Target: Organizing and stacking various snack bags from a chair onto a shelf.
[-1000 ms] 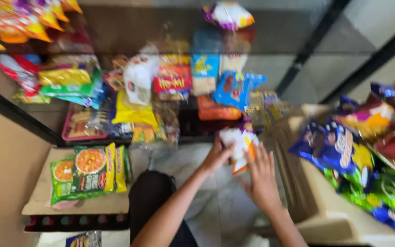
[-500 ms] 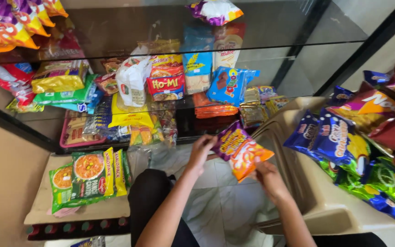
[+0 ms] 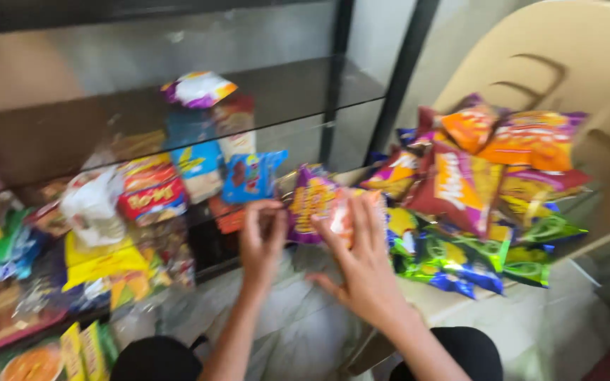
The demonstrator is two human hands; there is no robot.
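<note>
Snack packet [image 3: 317, 204]: purple and orange, centre of frame, held up between both hands just in front of the glass shelves. Blurred; its print cannot be made out. Appears to be gripped at both side edges, likely so it stays flat and face-out.

Left hand [image 3: 262, 240]: left of the packet, fingers curled onto its left edge, thumb side toward the camera. Closed on the packet, as far as the blur allows.

Right hand [image 3: 365, 264]: right of the packet, fingers spread and laid over its orange right half, palm away from the camera. It presses on or holds that side; whether the fingers wrap behind it cannot be told.

Snack pile [image 3: 474, 204]: right of centre, many packets in red, orange, green and blue, heaped loosely on the seat of a beige plastic chair [image 3: 566, 63], touching the right hand's far side. Heaped within arm's reach, which would suit a holding stock.

Glass shelves [image 3: 305, 85]: upper and left of frame, dark metal uprights. One white and purple packet [image 3: 199, 88] lies alone on the upper shelf; the lower level, left of centre, carries a crowded row with a blue packet [image 3: 252, 176] and a red packet [image 3: 151, 197] standing face-out.

Noodle packs [image 3: 72, 349]: lower left corner, green and yellow, lying flat.
</note>
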